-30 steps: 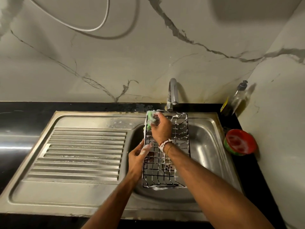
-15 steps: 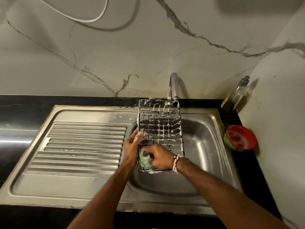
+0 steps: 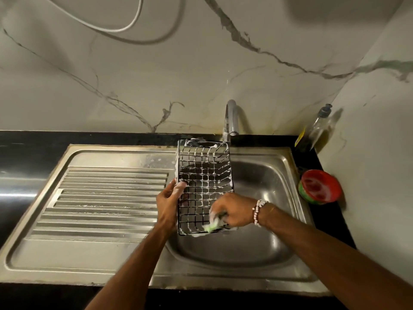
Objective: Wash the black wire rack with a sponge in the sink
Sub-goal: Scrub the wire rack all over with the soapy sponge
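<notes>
The black wire rack (image 3: 204, 175), streaked with white foam, is held tilted over the left side of the steel sink basin (image 3: 268, 180). My left hand (image 3: 169, 201) grips its left edge about halfway down. My right hand (image 3: 232, 212) is closed on a green sponge (image 3: 212, 227) and presses it against the rack's near right corner. Most of the sponge is hidden under my fingers. A bead bracelet sits on my right wrist.
The tap (image 3: 230, 119) stands behind the rack's far end. A ribbed steel drainboard (image 3: 105, 202) lies to the left. On the black counter at right are a soap bottle (image 3: 317, 128) and a red and green bowl (image 3: 320, 186). Marble walls close the back and right.
My right hand with the sponge went from the rack's far left corner down to its near edge, then across to the near right corner. The rack has been lifted and tilted farther back.
</notes>
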